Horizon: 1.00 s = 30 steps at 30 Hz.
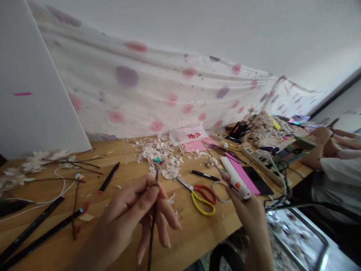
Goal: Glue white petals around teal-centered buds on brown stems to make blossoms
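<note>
Worktop (197, 239) strewn with petals (160, 152); above it our right grip (249, 210) holds a glue gun (241, 189), our left grip (135, 209) a thin stick (151, 237). We judge the stick light, brittle, best pinched near its tip.

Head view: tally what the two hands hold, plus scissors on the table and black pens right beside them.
Dark stem, left hand: 1
White tool, right hand: 1
Scissors: 1
Black pen: 1
Total: 4
</note>
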{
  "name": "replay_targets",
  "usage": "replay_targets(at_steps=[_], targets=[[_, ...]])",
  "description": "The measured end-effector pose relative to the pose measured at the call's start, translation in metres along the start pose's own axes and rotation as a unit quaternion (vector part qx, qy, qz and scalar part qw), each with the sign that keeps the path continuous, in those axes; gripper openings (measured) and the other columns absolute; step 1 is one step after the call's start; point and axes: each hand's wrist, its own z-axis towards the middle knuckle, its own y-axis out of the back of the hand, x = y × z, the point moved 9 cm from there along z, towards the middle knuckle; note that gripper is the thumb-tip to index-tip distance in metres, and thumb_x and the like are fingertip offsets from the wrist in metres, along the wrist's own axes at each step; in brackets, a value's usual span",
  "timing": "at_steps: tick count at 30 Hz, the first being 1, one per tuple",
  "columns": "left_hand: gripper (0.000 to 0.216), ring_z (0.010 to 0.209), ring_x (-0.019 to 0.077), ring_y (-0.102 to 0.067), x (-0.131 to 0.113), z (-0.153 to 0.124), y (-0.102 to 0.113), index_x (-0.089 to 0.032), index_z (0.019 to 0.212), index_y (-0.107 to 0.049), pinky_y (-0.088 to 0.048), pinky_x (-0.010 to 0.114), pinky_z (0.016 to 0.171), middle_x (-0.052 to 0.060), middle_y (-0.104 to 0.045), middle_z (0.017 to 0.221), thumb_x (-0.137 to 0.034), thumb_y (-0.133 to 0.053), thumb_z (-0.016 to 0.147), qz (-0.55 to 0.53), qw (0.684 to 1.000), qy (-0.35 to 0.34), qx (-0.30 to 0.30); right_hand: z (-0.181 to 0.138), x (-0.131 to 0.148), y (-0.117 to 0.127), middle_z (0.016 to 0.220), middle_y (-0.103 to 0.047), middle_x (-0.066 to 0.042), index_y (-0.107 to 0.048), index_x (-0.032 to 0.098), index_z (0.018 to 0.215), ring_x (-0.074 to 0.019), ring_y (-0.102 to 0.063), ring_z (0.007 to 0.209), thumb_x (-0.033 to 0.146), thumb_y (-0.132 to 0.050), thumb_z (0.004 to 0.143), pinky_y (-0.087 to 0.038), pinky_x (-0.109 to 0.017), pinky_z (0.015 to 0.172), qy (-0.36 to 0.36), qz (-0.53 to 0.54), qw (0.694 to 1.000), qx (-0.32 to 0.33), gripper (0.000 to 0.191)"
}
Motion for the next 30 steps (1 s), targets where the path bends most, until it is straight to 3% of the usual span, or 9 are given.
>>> replay_targets(at_steps=[5, 8, 10, 15, 20, 23, 26, 28, 30], targets=[[0.016, 0.060, 0.0217, -0.079, -0.035, -0.011, 0.029, -0.019, 0.093, -0.070, -0.050, 0.017, 0.032, 0.005, -0.085, 0.081, -0.033, -0.066, 0.100, 0.171, 0.982, -0.055, -0.064, 0.024, -0.072, 0.019, 0.054, -0.066, -0.009, -0.072, 0.019, 0.070, -0.0307, -0.064, 0.058, 0.059, -0.067, 0.066, -0.046, -0.037, 0.054, -0.073, -0.061, 0.995, -0.039, 0.041], [0.006, 0.057, 0.0196, -0.077, -0.063, -0.024, 0.053, -0.018, 0.093, -0.067, -0.046, 0.014, 0.030, 0.002, -0.085, 0.080, -0.017, -0.063, 0.097, 0.242, 0.945, -0.116, -0.186, 0.033, -0.097, 0.012, 0.053, -0.066, -0.009, -0.071, 0.019, 0.070, -0.0303, -0.064, 0.056, 0.059, -0.067, 0.062, -0.046, -0.038, 0.054, -0.096, -0.057, 0.993, -0.040, 0.041], [0.017, 0.056, 0.0166, -0.076, -0.074, -0.032, 0.063, -0.018, 0.092, -0.065, -0.046, 0.012, 0.033, -0.001, -0.085, 0.079, -0.004, -0.057, 0.094, 0.268, 0.924, -0.140, -0.236, 0.039, -0.104, 0.002, 0.060, -0.070, -0.012, -0.073, 0.017, 0.074, -0.0319, -0.066, 0.062, 0.061, -0.066, 0.060, -0.048, -0.039, 0.057, -0.098, -0.050, 0.993, -0.036, 0.046], [0.008, 0.045, 0.0161, -0.070, -0.098, -0.042, 0.061, -0.022, 0.093, -0.068, -0.038, 0.012, 0.025, -0.001, -0.085, 0.075, -0.018, -0.062, 0.097, 0.276, 0.904, -0.255, -0.206, 0.049, -0.099, -0.023, 0.078, -0.076, -0.017, -0.076, 0.013, 0.090, -0.0342, -0.069, 0.074, 0.068, -0.061, 0.061, -0.050, -0.041, 0.065, -0.093, -0.051, 0.994, -0.027, 0.065], [0.013, 0.056, 0.0175, -0.074, -0.097, -0.045, 0.075, -0.025, 0.092, -0.071, -0.045, 0.016, 0.031, -0.001, -0.085, 0.083, -0.020, -0.061, 0.099, 0.265, 0.908, -0.175, -0.272, 0.047, -0.097, -0.026, 0.072, -0.072, -0.014, -0.072, 0.014, 0.085, -0.0335, -0.066, 0.071, 0.075, -0.059, 0.062, -0.051, -0.044, 0.066, -0.111, -0.085, 0.990, -0.025, 0.066], [0.011, 0.048, 0.0217, -0.070, -0.100, -0.048, 0.085, -0.037, 0.086, -0.073, -0.034, 0.024, 0.021, 0.000, -0.083, 0.079, -0.043, -0.068, 0.094, 0.284, 0.889, -0.179, -0.311, 0.038, -0.099, -0.013, 0.085, -0.074, -0.019, -0.072, 0.012, 0.096, -0.0414, -0.068, 0.087, 0.076, -0.069, 0.056, -0.054, -0.054, 0.079, -0.128, -0.118, 0.984, -0.033, 0.075], [0.013, 0.051, 0.0261, -0.071, -0.101, -0.052, 0.096, -0.042, 0.083, -0.073, -0.034, 0.032, 0.021, 0.000, -0.083, 0.082, -0.051, -0.069, 0.092, 0.316, 0.866, -0.164, -0.352, 0.023, -0.091, 0.018, 0.119, -0.070, -0.032, -0.067, 0.007, 0.120, -0.0582, -0.056, 0.124, 0.070, -0.074, 0.058, -0.036, -0.075, 0.106, -0.135, -0.160, 0.974, -0.083, 0.088], [0.015, 0.055, 0.0278, -0.073, -0.106, -0.056, 0.102, -0.042, 0.084, -0.072, -0.033, 0.034, 0.022, 0.000, -0.083, 0.085, -0.054, -0.067, 0.093, 0.334, 0.848, -0.171, -0.375, 0.012, -0.077, 0.037, 0.128, -0.068, -0.031, -0.064, 0.009, 0.129, -0.0566, -0.051, 0.133, 0.063, -0.068, 0.069, -0.029, -0.076, 0.113, -0.124, -0.169, 0.971, -0.111, 0.081], [0.017, 0.057, 0.0287, -0.074, -0.113, -0.062, 0.110, -0.042, 0.085, -0.069, -0.032, 0.035, 0.023, -0.001, -0.083, 0.087, -0.056, -0.065, 0.093, 0.353, 0.829, -0.178, -0.396, 0.004, -0.060, 0.047, 0.118, -0.074, -0.023, -0.067, 0.014, 0.130, -0.0477, -0.064, 0.120, 0.058, -0.063, 0.076, -0.043, -0.067, 0.108, -0.111, -0.136, 0.976, -0.126, 0.070]])
